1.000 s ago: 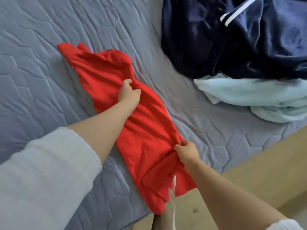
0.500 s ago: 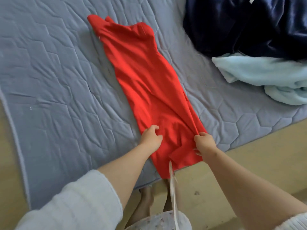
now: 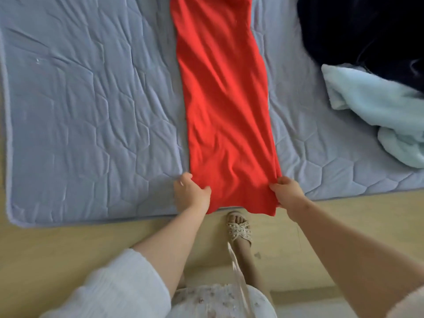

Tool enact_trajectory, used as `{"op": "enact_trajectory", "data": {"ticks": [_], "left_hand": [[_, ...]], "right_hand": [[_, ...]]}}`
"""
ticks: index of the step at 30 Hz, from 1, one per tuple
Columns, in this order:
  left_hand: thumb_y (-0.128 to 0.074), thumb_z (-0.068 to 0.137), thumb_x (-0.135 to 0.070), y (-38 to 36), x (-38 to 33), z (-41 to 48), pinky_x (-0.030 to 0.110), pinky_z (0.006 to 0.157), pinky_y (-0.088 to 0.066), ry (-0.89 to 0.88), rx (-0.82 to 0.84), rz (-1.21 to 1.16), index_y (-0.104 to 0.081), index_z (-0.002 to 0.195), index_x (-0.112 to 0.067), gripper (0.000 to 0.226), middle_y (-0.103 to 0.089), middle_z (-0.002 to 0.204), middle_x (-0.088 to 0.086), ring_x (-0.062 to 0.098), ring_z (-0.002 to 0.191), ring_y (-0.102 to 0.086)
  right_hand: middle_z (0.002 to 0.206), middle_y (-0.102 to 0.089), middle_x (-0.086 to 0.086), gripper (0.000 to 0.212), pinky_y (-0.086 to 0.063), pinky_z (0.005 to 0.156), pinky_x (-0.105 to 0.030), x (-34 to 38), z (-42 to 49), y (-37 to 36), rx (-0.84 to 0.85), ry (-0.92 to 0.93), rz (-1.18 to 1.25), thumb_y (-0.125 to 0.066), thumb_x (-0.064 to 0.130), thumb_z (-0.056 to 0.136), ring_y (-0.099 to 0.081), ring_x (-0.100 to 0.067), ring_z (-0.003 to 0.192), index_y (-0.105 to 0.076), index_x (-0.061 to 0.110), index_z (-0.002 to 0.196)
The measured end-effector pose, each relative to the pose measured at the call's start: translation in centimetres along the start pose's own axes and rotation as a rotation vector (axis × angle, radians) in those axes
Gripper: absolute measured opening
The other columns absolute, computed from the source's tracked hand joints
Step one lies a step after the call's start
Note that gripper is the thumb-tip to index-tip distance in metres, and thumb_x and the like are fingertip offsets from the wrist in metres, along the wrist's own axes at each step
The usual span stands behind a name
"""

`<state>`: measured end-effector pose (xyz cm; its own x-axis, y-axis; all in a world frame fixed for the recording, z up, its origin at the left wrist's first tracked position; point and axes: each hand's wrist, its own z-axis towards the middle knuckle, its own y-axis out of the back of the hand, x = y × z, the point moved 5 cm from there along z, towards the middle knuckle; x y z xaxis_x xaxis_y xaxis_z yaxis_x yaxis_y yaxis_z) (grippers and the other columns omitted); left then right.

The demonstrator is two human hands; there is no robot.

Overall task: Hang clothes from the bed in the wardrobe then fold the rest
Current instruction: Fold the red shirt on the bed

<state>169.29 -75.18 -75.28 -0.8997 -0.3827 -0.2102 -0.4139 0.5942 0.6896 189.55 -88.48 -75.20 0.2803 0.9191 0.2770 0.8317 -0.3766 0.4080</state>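
Top of red garment [image 3: 224,99] beyond upper edge; navy clothing [image 3: 367,31] and pale blue cloth [image 3: 378,106] beyond right.

Bright, soft even daylight; shadows faint. Slight motion blur thruout. Wide-angle bend at bed [image 3: 91,111] edges. No glare.

red garment [image 3: 224,106] flat on bed [image 3: 91,111], left hand [image 3: 191,195], right hand [image 3: 288,193] seemingly pinching hem

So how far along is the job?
Done: the long red garment lies flat on the grey quilted mattress. In hand: left hand and right hand each grip a near hem corner. Left: folding it, plus the pale blue fluffy garment and dark navy garment heaped at right.
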Motion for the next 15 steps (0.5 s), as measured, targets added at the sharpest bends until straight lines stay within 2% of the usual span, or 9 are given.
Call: {"op": "enact_trajectory", "data": {"ticks": [2,4,6,8,9,11,13,15], "left_hand": [[-0.072,0.077,-0.025,-0.6,0.8,-0.7,0.04,0.095,-0.04,0.127,-0.025,-0.076,-0.036,0.134,-0.015,0.068,-0.041,0.133,0.014,0.033,0.117,-0.048],[-0.07,0.08,-0.022,-1.5,1.6,-0.5,0.039,0.096,-0.042,0.175,0.028,-0.124,-0.044,0.126,-0.009,0.055,-0.051,0.129,0.015,0.031,0.114,-0.052],[-0.066,0.084,-0.024,-1.7,2.3,-0.2,0.04,0.092,-0.046,0.182,0.102,-0.083,-0.054,0.108,-0.004,0.033,-0.061,0.117,0.016,0.032,0.106,-0.058],[-0.066,0.084,-0.028,-1.4,2.8,0.0,0.038,0.09,-0.048,0.177,0.154,-0.052,-0.057,0.102,-0.004,0.031,-0.063,0.114,0.014,0.031,0.103,-0.06],[-0.066,0.083,-0.029,-1.2,3.1,0.1,0.037,0.089,-0.048,0.168,0.18,-0.046,-0.057,0.101,-0.005,0.031,-0.063,0.113,0.013,0.029,0.102,-0.06],[-0.068,0.082,-0.028,-0.9,3.0,0.1,0.034,0.086,-0.049,0.15,0.225,-0.056,-0.056,0.097,-0.01,0.026,-0.063,0.112,0.011,0.027,0.098,-0.061],[-0.071,0.079,-0.024,-0.7,2.3,0.4,0.033,0.083,-0.048,0.118,0.225,-0.12,-0.054,0.099,-0.01,0.03,-0.063,0.109,0.01,0.025,0.095,-0.061],[-0.075,0.076,-0.024,-0.4,1.2,0.7,0.033,0.081,-0.048,0.088,0.212,-0.256,-0.052,0.101,-0.011,0.036,-0.064,0.105,0.009,0.024,0.091,-0.061]], "right_hand": [[0.066,-0.05,-0.005,0.012,-0.042,0.052,-0.026,-0.4,0.6,0.6,0.028,0.03,-0.043,-0.048,0.003,0.089,-0.047,-0.019,0.057,-0.056,0.01,0.095],[0.066,-0.051,-0.005,0.015,-0.04,0.049,-0.024,-0.8,1.4,1.1,0.026,0.049,-0.11,-0.045,0.003,0.09,-0.048,-0.021,0.058,-0.057,0.01,0.095],[0.079,-0.058,-0.014,0.021,-0.047,0.066,-0.032,-0.9,2.1,1.4,-0.002,0.048,-0.158,-0.043,0.003,0.09,-0.056,-0.028,0.073,-0.061,0.004,0.103],[0.103,-0.062,-0.021,0.028,-0.048,0.088,-0.042,-0.8,2.6,1.5,-0.047,0.023,-0.239,-0.043,0.004,0.088,-0.059,-0.035,0.096,-0.06,0.0,0.111],[0.112,-0.059,-0.023,0.032,-0.046,0.093,-0.044,-0.8,2.7,1.5,-0.07,-0.002,-0.276,-0.042,0.005,0.087,-0.057,-0.037,0.103,-0.059,0.001,0.114],[0.117,-0.054,-0.02,0.033,-0.044,0.096,-0.046,-0.6,2.5,1.5,-0.128,-0.037,-0.276,-0.042,0.007,0.083,-0.054,-0.038,0.106,-0.056,0.005,0.112],[0.11,-0.05,-0.015,0.027,-0.044,0.094,-0.047,-0.3,2.0,1.2,-0.169,-0.021,-0.162,-0.051,0.014,0.079,-0.053,-0.033,0.098,-0.049,0.009,0.105],[0.111,-0.052,-0.012,0.037,-0.045,0.093,-0.047,0.0,1.4,0.6,-0.143,0.024,-0.067,-0.063,0.025,0.078,-0.054,-0.031,0.098,-0.045,0.012,0.108]]}}
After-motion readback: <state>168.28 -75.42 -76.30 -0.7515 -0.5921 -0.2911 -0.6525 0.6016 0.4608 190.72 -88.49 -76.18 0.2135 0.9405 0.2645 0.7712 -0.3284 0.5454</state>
